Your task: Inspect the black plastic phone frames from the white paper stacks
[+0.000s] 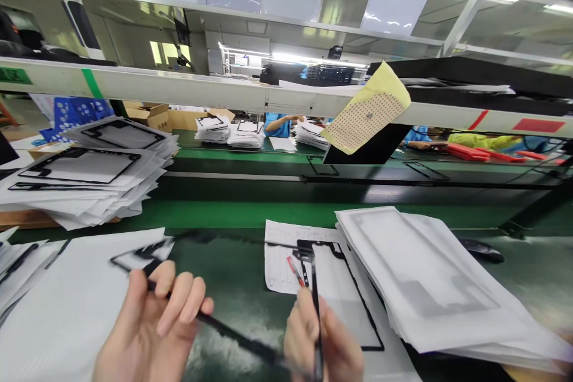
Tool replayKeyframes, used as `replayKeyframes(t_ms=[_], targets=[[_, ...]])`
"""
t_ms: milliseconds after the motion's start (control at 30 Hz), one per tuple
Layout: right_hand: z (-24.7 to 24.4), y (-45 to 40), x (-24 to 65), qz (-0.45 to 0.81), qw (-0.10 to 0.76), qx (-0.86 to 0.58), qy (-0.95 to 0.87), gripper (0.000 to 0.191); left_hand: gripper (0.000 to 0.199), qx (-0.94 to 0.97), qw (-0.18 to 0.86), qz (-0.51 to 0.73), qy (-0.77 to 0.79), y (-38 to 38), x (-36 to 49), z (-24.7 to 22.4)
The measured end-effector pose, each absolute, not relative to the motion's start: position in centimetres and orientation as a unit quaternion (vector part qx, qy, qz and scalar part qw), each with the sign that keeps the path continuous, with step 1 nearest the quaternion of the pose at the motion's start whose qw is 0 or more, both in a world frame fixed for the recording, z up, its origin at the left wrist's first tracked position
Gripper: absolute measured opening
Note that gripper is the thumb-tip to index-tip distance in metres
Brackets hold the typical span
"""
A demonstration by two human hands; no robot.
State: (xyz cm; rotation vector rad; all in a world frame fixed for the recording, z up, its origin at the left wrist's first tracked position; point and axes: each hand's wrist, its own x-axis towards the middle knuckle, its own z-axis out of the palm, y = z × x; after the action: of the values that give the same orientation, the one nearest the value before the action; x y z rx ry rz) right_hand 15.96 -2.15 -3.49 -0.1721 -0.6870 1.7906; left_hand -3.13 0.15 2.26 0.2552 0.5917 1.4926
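Note:
A thin black rectangular frame point(237, 337) is held up between my two hands above the green work surface; part of it is smeared by motion. My left hand point(150, 325) is closed round one of its sides, thumb and fingers pinching the strip. Its opposite side is pinched by my right hand point(335, 343), with the strip running upright past the fingers. Behind my right hand lie a printed sheet point(276, 265), a red pen point(294, 270) and a white sheet point(344, 304) bearing another black frame point(363, 301).
To the right stands a pile of translucent sheets point(430, 274), with a black mouse point(481, 249) beyond it. On the left are a tall pile of sheets with frames point(89, 173) and a large white sheet point(76, 304). A yellow card point(369, 107) hangs from the shelf. Co-workers' arms show across the line.

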Motion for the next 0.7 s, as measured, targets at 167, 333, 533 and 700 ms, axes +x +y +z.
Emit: replayKeyframes(t_ms=[167,333,533,700], targets=[[-6.6,-1.1,17.2,0.743,0.447,-0.184,-0.462,0.073,0.035,0.187,0.722,0.613,0.261,3.6,-3.6,0.2],[-8.1,-0.5,18.3,0.622,0.572,-0.31,-0.436,0.056,0.046,0.281,0.738,0.537,0.298,6.4,-3.8,-2.0],[-9.6,1.0,17.7,0.559,0.648,-0.364,-0.367,0.038,0.046,0.32,0.731,0.514,0.315,8.0,-3.0,-3.5],[-10.8,2.2,17.2,0.546,0.675,-0.388,-0.311,0.046,0.061,0.322,0.697,0.528,0.364,6.6,-1.2,-6.5]])
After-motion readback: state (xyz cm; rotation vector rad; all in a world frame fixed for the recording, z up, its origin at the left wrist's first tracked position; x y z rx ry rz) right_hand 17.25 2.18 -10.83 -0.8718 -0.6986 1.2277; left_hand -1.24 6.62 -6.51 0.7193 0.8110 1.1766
